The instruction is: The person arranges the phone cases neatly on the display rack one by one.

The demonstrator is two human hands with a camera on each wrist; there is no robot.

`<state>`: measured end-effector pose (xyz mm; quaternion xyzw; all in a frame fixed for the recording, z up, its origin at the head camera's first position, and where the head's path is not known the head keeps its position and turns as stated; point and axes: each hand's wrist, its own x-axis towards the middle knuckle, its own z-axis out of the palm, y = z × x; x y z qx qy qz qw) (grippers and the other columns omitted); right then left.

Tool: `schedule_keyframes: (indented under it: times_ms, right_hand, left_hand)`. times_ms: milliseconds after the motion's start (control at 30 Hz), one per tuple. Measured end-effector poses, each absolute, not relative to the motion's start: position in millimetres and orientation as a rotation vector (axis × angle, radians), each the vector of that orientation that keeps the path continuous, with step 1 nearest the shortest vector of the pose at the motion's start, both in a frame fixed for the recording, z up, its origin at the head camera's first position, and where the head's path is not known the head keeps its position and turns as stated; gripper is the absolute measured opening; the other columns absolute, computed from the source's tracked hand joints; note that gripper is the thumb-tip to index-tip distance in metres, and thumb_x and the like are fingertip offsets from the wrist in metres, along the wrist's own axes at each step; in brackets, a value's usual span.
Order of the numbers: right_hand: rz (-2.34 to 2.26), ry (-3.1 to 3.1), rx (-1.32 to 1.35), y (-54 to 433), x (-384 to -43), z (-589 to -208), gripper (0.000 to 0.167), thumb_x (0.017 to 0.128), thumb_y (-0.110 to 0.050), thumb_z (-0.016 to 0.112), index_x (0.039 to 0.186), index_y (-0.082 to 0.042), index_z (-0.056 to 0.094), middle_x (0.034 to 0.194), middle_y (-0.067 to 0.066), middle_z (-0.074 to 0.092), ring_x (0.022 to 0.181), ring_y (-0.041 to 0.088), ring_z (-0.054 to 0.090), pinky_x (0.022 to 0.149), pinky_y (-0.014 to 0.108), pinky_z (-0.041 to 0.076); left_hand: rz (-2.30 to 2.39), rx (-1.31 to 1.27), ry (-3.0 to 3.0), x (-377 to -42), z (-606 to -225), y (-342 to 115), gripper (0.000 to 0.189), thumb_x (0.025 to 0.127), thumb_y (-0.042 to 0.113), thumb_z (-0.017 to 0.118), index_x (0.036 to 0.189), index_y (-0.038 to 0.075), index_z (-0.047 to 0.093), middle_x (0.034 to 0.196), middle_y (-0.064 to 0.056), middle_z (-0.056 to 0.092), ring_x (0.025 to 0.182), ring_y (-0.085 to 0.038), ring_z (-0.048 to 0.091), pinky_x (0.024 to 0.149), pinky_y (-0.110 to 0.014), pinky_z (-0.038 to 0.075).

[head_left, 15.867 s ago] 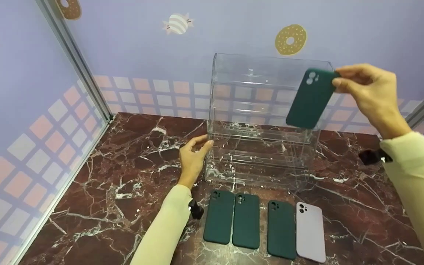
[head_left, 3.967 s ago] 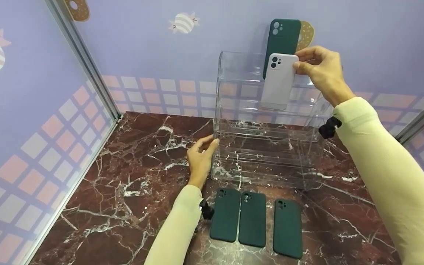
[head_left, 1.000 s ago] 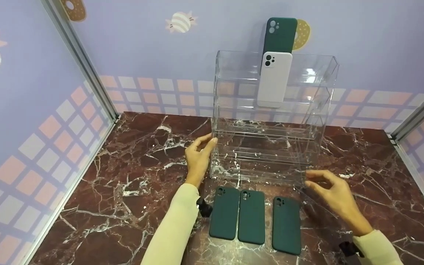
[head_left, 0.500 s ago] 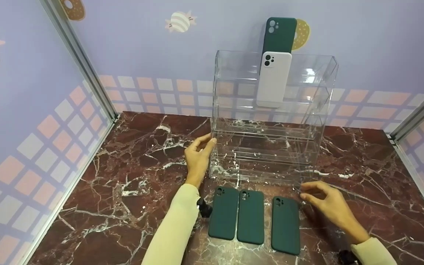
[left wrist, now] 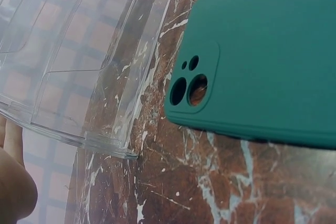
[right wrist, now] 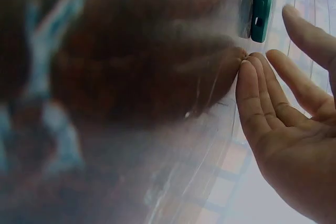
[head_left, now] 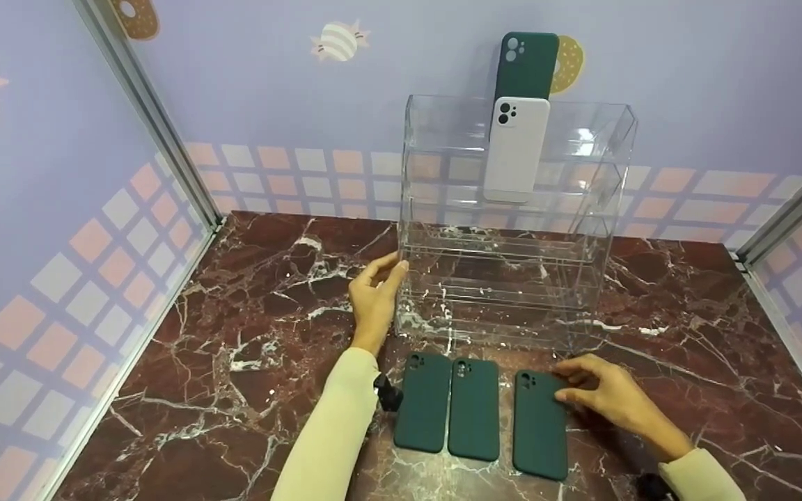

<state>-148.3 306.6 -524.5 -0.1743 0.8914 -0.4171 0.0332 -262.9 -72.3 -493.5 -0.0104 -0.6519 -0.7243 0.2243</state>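
Nearest the person, three dark green phone cases lie flat in a row on the table, camera holes toward the wall; the right hand (head_left: 606, 395) rests at the right edge of the right green case (head_left: 540, 424), fingers loosely bent and close together, fingertips touching its upper right corner, with no firm pinch to be seen; the middle green case (head_left: 474, 409) and the left green case (head_left: 422, 401) lie just left of those fingers, side by side and almost touching each other; a small black strap (head_left: 388, 396) shows at the left sleeve beside the left case.

Beyond the cases stands a clear plastic rack (head_left: 436, 292) with stepped shelves; the left hand (head_left: 373, 296) holds its lower left corner, fingers curled against the wall and thumb apart; higher up, well beyond both hands, a white case (head_left: 516, 149) stands upright on an upper shelf, and another green case (head_left: 526, 64) stands upright behind and above it.

Half a second ago the right hand hovered just right of the green case with fingers raised; it has come down and left onto the case; the left hand and all cases have stayed put.

The table (head_left: 234, 334) is dark red marble with white veins; lilac walls with a checked band, doughnuts and sweets close it in, with metal posts at the corners.
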Motion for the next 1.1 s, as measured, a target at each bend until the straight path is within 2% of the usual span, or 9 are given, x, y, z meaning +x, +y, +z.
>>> schedule_keyframes:
  times_ms: [167,400,600,833,1100]
  right_hand:
    - [-1.149,2.767,-0.563,304.4,-147.7,-524.8,0.048,0.087,-0.025,0.090,0.126,-0.004,0.074,0.104,0.002,0.064,0.091,0.019,0.064,0.077,0.030,0.056]
    - [-1.124,2.834,-0.646,302.1,-146.9,-527.1,0.040,0.082,-0.020,0.093,0.115,-0.003,0.076,0.095,-0.001,0.061,0.082,0.015,0.059,0.071,0.029,0.053]
    - [-1.185,2.810,-0.655,302.1,-147.8,-528.2,0.038,0.083,-0.016,0.092,0.113,-0.004,0.073,0.098,0.002,0.063,0.082,0.017,0.059,0.070,0.028,0.051]
    - [-1.204,2.760,-0.582,302.2,-147.5,-527.0,0.039,0.086,-0.018,0.090,0.116,-0.004,0.069,0.108,0.007,0.069,0.088,0.020,0.065,0.074,0.030,0.055]
    - [-1.242,2.700,-0.501,300.9,-146.5,-524.1,0.040,0.087,-0.017,0.090,0.117,-0.002,0.067,0.109,0.009,0.068,0.090,0.020,0.065,0.076,0.030,0.056]
  left_hand:
    - [-1.991,-0.003,-1.820,-262.3,-494.9,-72.5,0.024,0.096,0.011,0.080,0.120,0.004,0.079,0.101,-0.006,0.079,0.093,-0.019,0.072,0.080,-0.027,0.054]
    - [-1.969,-0.004,-1.827,-262.2,-495.5,-73.0,0.024,0.097,0.012,0.080,0.119,0.004,0.080,0.099,-0.007,0.079,0.091,-0.019,0.072,0.078,-0.027,0.054]
    - [-1.989,-0.012,-1.812,-261.9,-494.2,-72.0,0.025,0.096,0.011,0.080,0.119,0.002,0.079,0.099,-0.007,0.079,0.091,-0.019,0.072,0.079,-0.027,0.055]
    - [-1.993,-0.011,-1.801,-263.0,-493.8,-72.3,0.024,0.096,0.010,0.081,0.118,0.002,0.080,0.098,-0.008,0.079,0.089,-0.018,0.073,0.077,-0.025,0.055]
    - [-1.985,-0.016,-1.821,-262.6,-494.7,-73.5,0.025,0.096,0.012,0.081,0.119,0.005,0.080,0.102,-0.006,0.079,0.094,-0.022,0.073,0.079,-0.027,0.054]
